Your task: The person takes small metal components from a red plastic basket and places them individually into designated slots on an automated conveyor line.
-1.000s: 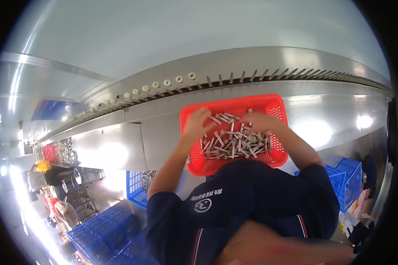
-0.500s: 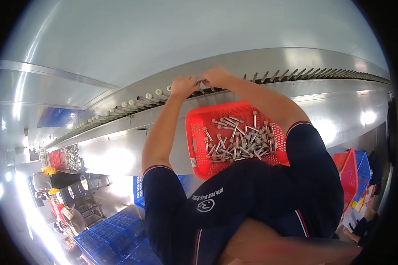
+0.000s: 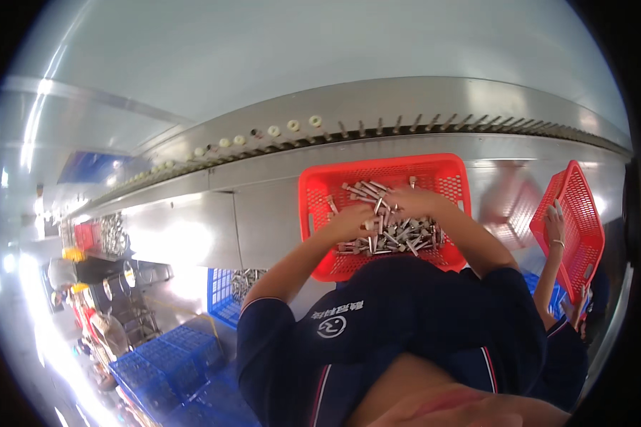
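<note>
Head view: my left hand [image 3: 352, 223] and right hand [image 3: 409, 203], fingers bent, touch dozens of slim, shiny, blocky-headed metal pins [image 3: 413, 233] heaped in one perforated red plastic basket [image 3: 324, 268]; whether gripping any, I cannot tell. Beyond it, one row of metal pegs [image 3: 434, 124]; right of it, a co-worker's hand [image 3: 554, 222] holds a second basket [image 3: 580, 231].

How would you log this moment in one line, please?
left hand: among metal parts; right hand: likewise; container: red basket
</note>
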Action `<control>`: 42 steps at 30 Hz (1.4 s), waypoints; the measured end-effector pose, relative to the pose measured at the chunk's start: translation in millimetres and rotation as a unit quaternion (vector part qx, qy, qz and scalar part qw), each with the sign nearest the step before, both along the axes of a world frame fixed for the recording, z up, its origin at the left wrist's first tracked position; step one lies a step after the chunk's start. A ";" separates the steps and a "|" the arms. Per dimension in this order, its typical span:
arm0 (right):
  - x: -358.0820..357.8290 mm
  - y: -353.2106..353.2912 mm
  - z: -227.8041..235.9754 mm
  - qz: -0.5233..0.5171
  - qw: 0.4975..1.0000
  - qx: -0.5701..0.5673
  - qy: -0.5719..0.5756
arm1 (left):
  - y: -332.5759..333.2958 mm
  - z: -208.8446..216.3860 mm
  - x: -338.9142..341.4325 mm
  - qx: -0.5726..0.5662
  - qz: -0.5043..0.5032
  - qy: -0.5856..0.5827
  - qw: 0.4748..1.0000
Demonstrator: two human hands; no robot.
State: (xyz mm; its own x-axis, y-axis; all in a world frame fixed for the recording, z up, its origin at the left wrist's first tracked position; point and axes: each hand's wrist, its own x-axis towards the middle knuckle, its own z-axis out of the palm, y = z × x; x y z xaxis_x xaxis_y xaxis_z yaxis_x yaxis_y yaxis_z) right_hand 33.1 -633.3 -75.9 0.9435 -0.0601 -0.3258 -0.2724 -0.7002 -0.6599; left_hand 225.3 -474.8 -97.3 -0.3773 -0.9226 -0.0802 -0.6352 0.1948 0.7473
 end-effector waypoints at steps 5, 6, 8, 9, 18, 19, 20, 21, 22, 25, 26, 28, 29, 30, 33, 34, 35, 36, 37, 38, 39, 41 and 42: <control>-4.5 13.8 -27.5 0.047 0.993 0.020 0.109 | 19.1 -18.7 30.3 -0.127 0.174 -0.052 0.975; 14.4 1.5 -8.1 0.029 0.992 0.011 0.125 | 12.9 -8.7 48.5 -0.133 0.234 -0.066 0.961; 42.4 -11.7 11.8 -0.052 0.998 -0.023 0.037 | -10.4 26.3 93.3 -0.230 0.320 -0.158 0.905; 55.6 -17.9 15.2 -0.111 0.990 -0.048 -0.071 | -22.5 35.6 118.1 -0.317 0.345 -0.236 0.851; 210.9 -61.4 62.4 -0.116 0.912 -0.296 -0.260 | -126.4 91.3 173.4 -0.143 0.120 -0.357 0.915; 218.9 -63.5 61.6 -0.123 0.942 -0.265 -0.164 | -131.8 85.6 174.7 -0.082 0.140 -0.357 0.920; 221.4 -69.2 62.9 -0.131 0.962 -0.231 -0.067 | -138.4 84.2 175.2 -0.021 0.156 -0.356 0.921; 218.2 -78.0 65.0 -0.139 0.960 -0.236 -0.062 | -144.3 83.0 174.8 -0.028 0.149 -0.352 0.924; 212.8 -83.9 72.6 -0.129 0.958 -0.244 -0.081 | -147.7 84.7 171.5 -0.055 0.165 -0.332 0.927; 196.9 -95.6 130.1 -0.194 0.959 -0.172 -0.113 | -154.0 102.5 156.7 -0.101 0.207 -0.288 0.930; 182.5 -93.7 167.5 -0.264 0.952 -0.085 -0.129 | -151.9 120.2 142.9 -0.112 0.236 -0.266 0.928; 148.1 -87.4 213.0 -0.237 0.962 -0.071 -0.120 | -138.8 182.6 115.0 -0.080 0.250 -0.161 0.951; 134.9 -80.7 220.7 -0.200 0.971 -0.059 -0.120 | -125.2 200.3 107.6 -0.051 0.271 -0.061 0.959; 117.2 -72.5 210.6 -0.146 0.976 -0.101 -0.124 | -109.5 195.7 99.7 -0.050 0.231 -0.050 0.970; 55.2 -30.5 124.9 -0.095 0.992 -0.060 -0.051 | -66.5 140.1 47.7 0.014 0.123 -0.009 0.992; 28.8 -13.6 70.2 -0.051 0.989 -0.086 -0.113 | -51.6 104.1 26.9 -0.050 0.069 0.032 0.996; 6.3 -3.1 36.1 -0.007 0.979 -0.110 -0.172 | -39.4 71.6 16.2 -0.113 0.014 0.073 0.991; -5.2 -7.0 29.4 -0.005 0.979 -0.107 -0.174 | -33.8 54.6 20.5 -0.111 0.016 0.072 0.991; -11.9 -16.7 22.2 0.013 0.991 -0.084 -0.106 | -33.5 40.5 28.0 -0.052 0.014 -0.023 0.998; -6.9 -22.0 26.9 0.035 0.997 -0.058 -0.040 | -29.6 37.1 37.2 0.011 0.015 -0.119 0.993; -5.4 -32.2 34.6 -0.092 0.991 -0.078 -0.053 | -30.2 34.2 53.9 -0.139 0.107 -0.147 0.974; 5.5 -65.4 57.1 -0.247 0.935 -0.196 -0.163 | -58.8 59.7 91.9 -0.244 0.196 -0.207 0.927; 4.9 -88.1 61.0 -0.279 0.878 -0.297 -0.252 | -76.4 87.3 97.8 -0.260 0.225 -0.233 0.910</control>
